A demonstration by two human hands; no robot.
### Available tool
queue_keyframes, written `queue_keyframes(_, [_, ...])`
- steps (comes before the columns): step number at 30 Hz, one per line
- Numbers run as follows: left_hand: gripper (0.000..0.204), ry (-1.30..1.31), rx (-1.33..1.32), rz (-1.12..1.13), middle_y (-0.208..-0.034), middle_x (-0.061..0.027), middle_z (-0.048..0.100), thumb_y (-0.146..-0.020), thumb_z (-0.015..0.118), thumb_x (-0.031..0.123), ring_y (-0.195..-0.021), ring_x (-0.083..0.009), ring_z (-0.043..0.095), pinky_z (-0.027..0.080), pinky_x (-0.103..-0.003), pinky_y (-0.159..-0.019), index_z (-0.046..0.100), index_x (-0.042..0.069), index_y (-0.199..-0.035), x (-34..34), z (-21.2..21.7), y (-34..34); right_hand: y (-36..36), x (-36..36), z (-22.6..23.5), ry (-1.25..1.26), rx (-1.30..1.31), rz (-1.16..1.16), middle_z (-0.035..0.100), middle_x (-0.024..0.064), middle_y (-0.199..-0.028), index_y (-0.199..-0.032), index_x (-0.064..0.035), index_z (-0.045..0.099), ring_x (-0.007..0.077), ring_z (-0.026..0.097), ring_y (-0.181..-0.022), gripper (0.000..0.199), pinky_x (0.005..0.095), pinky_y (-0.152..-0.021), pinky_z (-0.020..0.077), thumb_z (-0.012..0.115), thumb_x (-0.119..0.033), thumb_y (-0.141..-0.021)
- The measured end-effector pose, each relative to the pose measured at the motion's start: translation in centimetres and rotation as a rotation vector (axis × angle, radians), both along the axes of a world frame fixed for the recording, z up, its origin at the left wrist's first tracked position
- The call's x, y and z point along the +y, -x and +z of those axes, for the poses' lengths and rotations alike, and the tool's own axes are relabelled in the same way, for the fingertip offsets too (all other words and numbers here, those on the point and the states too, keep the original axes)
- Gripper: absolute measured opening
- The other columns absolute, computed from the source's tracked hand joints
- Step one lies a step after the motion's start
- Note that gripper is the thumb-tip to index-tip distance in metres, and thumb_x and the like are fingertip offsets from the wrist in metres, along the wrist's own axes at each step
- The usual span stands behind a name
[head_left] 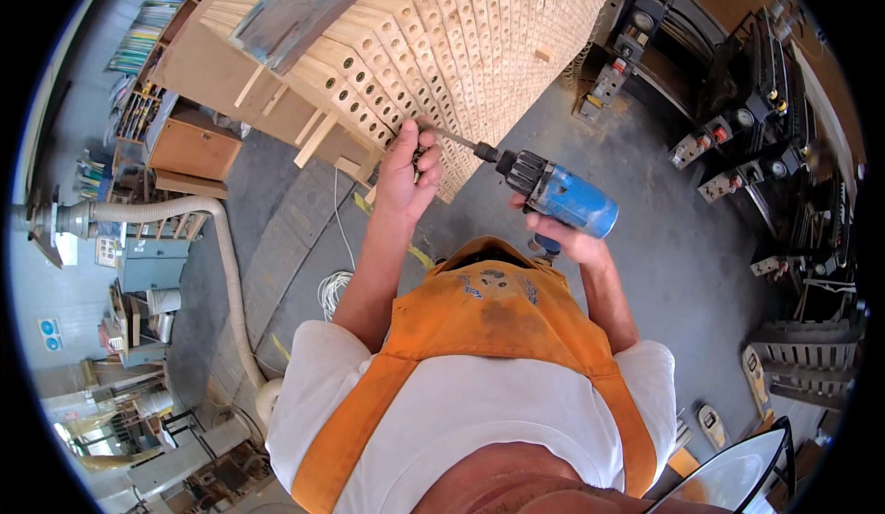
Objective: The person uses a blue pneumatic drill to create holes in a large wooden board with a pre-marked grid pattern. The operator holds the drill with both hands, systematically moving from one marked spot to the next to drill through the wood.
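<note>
Fingers of the right hand (564,237) are wrapped tight round the grip of a blue drill (562,196), closed on it from below so the body sits level in front of the orange apron (498,316). The left hand (406,168) is up at the other end, fingers curled in and pinching something small at the tip of the bit (456,141) (a screw or the bit itself, I cannot tell which), pressed close against the edge of the stack (442,53). That pinch looks meant to steady the tip where it meets the wood, while the right hand carries the weight behind it.

The drill's long axis runs from lower right to upper left, chuck and bit pointing up-left toward the stack, the blue rear end toward the person's right. The stack itself is a tall pile of pale wooden pieces with rows of round holes facing out, leaning across the top of the view. A pale hose (221,237) curves over the grey floor (664,237) to the left, well apart, and dark machine parts (737,136) stand to the right.
</note>
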State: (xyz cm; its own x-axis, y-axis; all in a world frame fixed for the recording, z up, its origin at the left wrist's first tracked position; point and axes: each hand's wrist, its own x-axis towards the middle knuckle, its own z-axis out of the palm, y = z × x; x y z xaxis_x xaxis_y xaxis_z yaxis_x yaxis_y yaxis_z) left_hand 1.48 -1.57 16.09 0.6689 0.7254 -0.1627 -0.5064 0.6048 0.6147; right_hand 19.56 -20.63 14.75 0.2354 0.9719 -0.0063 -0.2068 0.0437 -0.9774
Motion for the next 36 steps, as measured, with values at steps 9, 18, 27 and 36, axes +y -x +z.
queue_keyframes(9, [0.025, -0.182, 0.206, -0.026, -0.078, 0.0012, 0.053, -0.097, 0.056, 0.027, -0.058, -0.0053, 0.045, 0.033, -0.018, -0.043, 0.057, 0.004, -0.106, 0.2, 0.6, -1.7, -1.5, -0.9, -1.9, -0.059, 0.010, -0.026, 0.069, 0.0041, -0.101, -0.114, -0.0078, 0.063, 0.0131, 0.062, -0.093, 0.035, 0.0298, -0.080, 0.0498, 0.072, -0.006, -0.080])
queue_keyframes(18, [0.026, -0.104, 0.103, 0.108, -0.077, 0.0013, 0.052, -0.098, 0.053, 0.029, -0.060, -0.0058, 0.044, 0.033, -0.018, -0.045, 0.059, 0.006, -0.108, 1.0, 1.5, -4.1, 1.2, 1.0, -0.2, 0.023, -0.086, -0.138, 0.068, 0.0023, -0.103, -0.116, -0.0079, 0.061, 0.0117, 0.061, -0.092, 0.034, 0.0285, -0.078, 0.0499, 0.071, -0.007, -0.083])
queue_keyframes(27, [0.026, -0.030, -0.022, 0.008, -0.083, -0.0013, 0.052, -0.098, 0.051, 0.030, -0.062, -0.0070, 0.045, 0.034, -0.018, -0.045, 0.056, 0.007, -0.109, 1.3, 0.5, -3.3, 0.2, 3.7, -1.0, -0.025, 0.081, -0.074, 0.067, 0.0084, -0.101, -0.111, -0.0021, 0.063, 0.0167, 0.062, -0.088, 0.030, 0.0298, -0.075, 0.0508, 0.064, -0.004, -0.081])
queue_keyframes(36, [0.027, 0.252, 0.140, -0.285, -0.081, 0.0004, 0.052, -0.099, 0.048, 0.026, -0.059, -0.0059, 0.043, 0.031, -0.017, -0.043, 0.053, 0.004, -0.113, -1.3, -5.9, -1.2, 0.9, 3.6, -1.0, -0.042, -0.293, -0.146, 0.069, 0.0066, -0.095, -0.107, -0.0092, 0.066, 0.0167, 0.065, -0.084, 0.028, 0.0310, -0.075, 0.0519, 0.074, -0.015, -0.081])
